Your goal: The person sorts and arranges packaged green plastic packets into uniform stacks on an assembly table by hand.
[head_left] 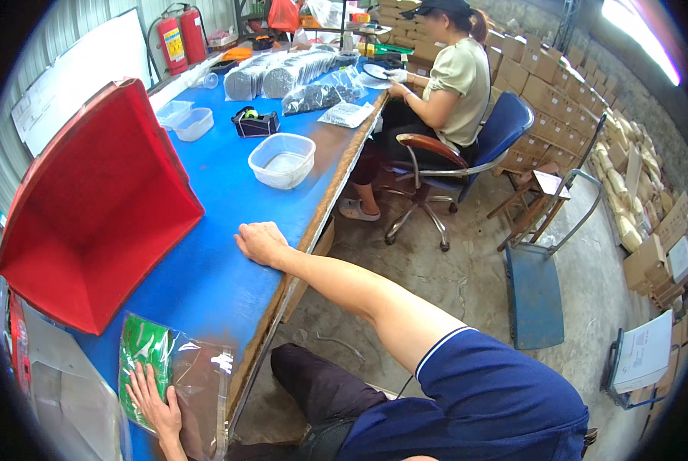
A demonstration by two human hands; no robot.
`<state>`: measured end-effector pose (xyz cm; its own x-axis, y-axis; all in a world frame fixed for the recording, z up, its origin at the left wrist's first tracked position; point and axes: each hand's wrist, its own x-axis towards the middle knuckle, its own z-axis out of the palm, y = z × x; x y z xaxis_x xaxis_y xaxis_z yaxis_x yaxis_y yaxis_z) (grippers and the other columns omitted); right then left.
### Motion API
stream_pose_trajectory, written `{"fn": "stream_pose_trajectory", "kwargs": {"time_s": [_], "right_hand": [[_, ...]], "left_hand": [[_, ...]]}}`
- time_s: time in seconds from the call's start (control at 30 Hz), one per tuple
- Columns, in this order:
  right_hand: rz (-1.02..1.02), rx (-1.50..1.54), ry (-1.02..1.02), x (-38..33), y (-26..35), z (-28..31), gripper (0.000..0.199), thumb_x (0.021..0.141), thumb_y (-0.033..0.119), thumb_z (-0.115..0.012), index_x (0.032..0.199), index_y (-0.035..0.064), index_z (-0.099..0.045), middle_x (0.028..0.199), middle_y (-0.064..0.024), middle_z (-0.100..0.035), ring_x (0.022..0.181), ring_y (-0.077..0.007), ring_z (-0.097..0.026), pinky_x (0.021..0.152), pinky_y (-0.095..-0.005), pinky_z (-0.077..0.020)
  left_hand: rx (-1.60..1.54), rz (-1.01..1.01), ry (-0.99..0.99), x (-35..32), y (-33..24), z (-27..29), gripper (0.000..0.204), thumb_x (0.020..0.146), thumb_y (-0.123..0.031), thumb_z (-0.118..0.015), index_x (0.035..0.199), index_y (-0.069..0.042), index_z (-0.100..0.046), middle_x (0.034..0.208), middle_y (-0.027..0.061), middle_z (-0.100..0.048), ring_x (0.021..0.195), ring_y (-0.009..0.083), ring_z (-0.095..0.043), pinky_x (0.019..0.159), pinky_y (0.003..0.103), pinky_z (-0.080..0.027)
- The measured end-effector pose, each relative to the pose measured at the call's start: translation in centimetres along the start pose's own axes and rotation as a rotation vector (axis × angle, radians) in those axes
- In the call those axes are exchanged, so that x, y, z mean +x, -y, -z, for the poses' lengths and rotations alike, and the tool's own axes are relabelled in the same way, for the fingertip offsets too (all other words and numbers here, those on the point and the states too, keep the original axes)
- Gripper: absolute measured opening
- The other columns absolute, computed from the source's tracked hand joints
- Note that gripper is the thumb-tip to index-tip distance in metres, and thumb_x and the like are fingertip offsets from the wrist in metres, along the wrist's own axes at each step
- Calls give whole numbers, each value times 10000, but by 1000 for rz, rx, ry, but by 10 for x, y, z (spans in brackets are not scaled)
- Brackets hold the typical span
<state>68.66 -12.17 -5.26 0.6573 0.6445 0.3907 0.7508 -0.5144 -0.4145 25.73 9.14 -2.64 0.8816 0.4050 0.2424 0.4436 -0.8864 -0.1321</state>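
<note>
My left hand (156,403) lies flat, fingers spread, on a clear plastic bag (199,384) at the table's near end. Green, folded-looking material (146,338) fills the bag's left part; its right part looks flat and see-through. Further along, my right hand (262,243) rests on the blue tabletop (213,269) close to the wooden edge, its fingers loosely bent and nothing visible in them. A large red bin (106,207) lies tipped on its side to the left of both hands, its hollow facing me. Beyond my right hand stands a clear plastic tub (282,161).
A tape dispenser (255,123), small clear tubs (194,124) and bagged stacks of dark discs (298,71) occupy the far table. A co-worker (455,77) sits there on a blue chair (505,131), holding a round dark-rimmed item. A blue trolley (535,296) and stacked cartons (548,96) stand right.
</note>
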Motion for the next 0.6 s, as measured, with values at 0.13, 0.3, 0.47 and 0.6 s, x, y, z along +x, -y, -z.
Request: {"fn": "stream_pose_trajectory", "kwargs": {"time_s": [0.13, 0.3, 0.47, 0.6], "right_hand": [[-1, 7, 6, 1, 0, -1, 333, 981, 305, -527, 855, 26, -659, 811, -205, -706, 790, -375, -700, 739, -478, -547], [10, 7, -13, 1, -3, -4, 327, 978, 300, -530, 854, 25, -658, 804, -206, -705, 785, -380, -699, 737, -483, -547], [10, 14, -17, 1, -1, -3, 322, 976, 296, -533, 852, 26, -659, 799, -208, -703, 780, -383, -697, 732, -486, -546], [6, 4, -16, 0, -2, -3, 324, 975, 301, -535, 852, 30, -661, 801, -210, -702, 775, -383, -696, 729, -486, -545]], "left_hand": [[6, 4, 3, 0, -1, 0, 670, 963, -414, -494, 1526, -68, -381, 1622, 137, -295, 1500, 360, -234, 1223, 536, -107], [14, 4, 3, 1, 0, -2, 668, 968, -421, -480, 1529, -73, -378, 1622, 137, -297, 1500, 358, -236, 1224, 535, -105], [19, 11, 8, 0, -1, -1, 668, 970, -429, -472, 1531, -77, -378, 1621, 138, -298, 1500, 358, -237, 1224, 534, -103], [20, 5, 1, 1, -1, -1, 671, 973, -440, -470, 1530, -76, -379, 1620, 139, -300, 1499, 360, -237, 1223, 536, -104]]}}
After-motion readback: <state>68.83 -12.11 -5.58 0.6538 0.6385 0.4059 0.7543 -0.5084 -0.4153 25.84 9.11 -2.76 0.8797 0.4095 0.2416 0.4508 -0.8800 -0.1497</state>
